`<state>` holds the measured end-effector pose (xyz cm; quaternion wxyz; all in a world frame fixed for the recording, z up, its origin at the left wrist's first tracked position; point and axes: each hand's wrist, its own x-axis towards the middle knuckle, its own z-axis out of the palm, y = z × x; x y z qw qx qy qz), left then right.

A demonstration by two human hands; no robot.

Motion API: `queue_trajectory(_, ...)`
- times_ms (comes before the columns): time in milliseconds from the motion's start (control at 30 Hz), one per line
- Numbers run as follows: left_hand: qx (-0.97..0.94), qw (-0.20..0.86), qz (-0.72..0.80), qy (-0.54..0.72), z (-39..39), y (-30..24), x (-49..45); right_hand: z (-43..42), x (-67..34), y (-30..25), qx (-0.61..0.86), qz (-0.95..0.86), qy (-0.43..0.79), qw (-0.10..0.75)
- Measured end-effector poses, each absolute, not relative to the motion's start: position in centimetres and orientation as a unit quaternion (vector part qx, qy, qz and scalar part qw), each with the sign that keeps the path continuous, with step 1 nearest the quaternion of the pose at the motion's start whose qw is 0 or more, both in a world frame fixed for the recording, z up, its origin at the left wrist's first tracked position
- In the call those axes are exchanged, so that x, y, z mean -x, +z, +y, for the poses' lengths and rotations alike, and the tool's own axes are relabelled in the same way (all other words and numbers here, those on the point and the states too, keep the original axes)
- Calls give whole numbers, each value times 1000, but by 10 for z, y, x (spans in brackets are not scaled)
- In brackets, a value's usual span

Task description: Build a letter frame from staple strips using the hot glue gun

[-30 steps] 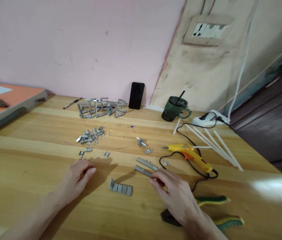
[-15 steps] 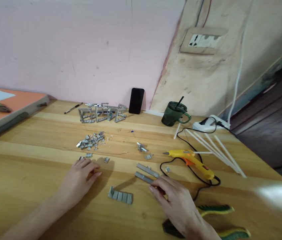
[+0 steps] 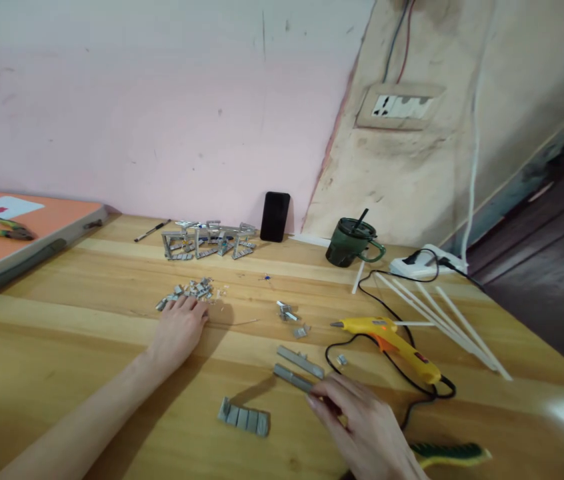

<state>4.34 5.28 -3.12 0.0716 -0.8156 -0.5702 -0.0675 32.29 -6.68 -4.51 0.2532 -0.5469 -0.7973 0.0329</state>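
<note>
My left hand (image 3: 181, 331) reaches over the near edge of a pile of small grey metal pieces (image 3: 197, 288). Its fingers are curled down and close together, and the fingertips are hidden. My right hand (image 3: 362, 423) pinches the right end of a flat grey strip (image 3: 291, 378) between thumb and fingers. A second grey strip (image 3: 301, 361) lies just beyond it, nearly parallel. Between the hands, nearer to me, sits a short row of joined grey blocks (image 3: 245, 419) with one end standing up.
A yellow glue gun (image 3: 392, 343) with a black cord lies right, beside white glue sticks (image 3: 442, 320). Green-handled pliers (image 3: 449, 455) are partly behind my right hand. At the back stand grey metal frames (image 3: 209, 240), a phone (image 3: 275, 217) and a green mug (image 3: 352, 241).
My left hand has moved forward and right onto the pile, and the loose pieces that lay near it no longer show. My right hand stays at the strip. The view has tilted up slightly.
</note>
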Motion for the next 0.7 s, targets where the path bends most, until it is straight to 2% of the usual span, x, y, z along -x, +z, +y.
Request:
queue_trajectory(500, 853, 85, -513, -30, 74, -28, -43, -69, -323, -42, 558, -795, 51, 233)
queue_trajectory(700, 849, 87, -520, -33, 73, -25, -40, -69, -318, -36, 555, -790, 36, 260)
